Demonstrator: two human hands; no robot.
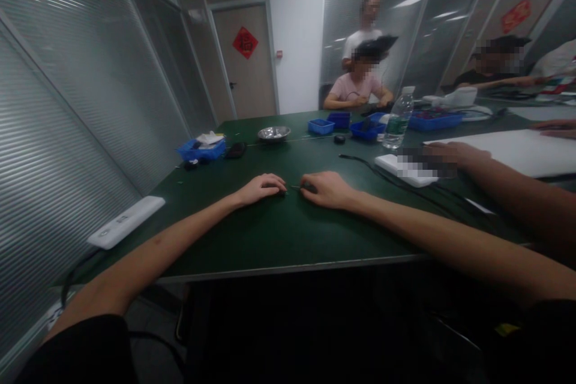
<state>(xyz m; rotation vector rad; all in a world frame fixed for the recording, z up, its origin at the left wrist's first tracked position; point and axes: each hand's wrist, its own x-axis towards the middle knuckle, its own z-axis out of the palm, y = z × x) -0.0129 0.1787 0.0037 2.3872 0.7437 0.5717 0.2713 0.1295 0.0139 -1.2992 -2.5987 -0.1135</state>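
Observation:
Over the middle of the green table [270, 240], my left hand [260, 188] curls its fingers around a small dark object [279, 191]. Most of that object is hidden, and I cannot make out its kind. Just to its right, my right hand [330, 189] is closed around a dark tool [309, 187], screwdriver-like, with a thin metal shaft [296, 186]. The shaft points left toward the object in my left hand. A narrow gap seems to lie between the shaft's tip and that object. The fingers of my right hand cover most of the tool's handle.
Beyond my hands are a metal bowl [274, 134], blue trays [321, 126] and a filled blue bin [202, 149]. To the right stand a water bottle [399, 120] and a white power strip [387, 163] with cables, near another person's hand [463, 155]. Another power strip [128, 222] lies left.

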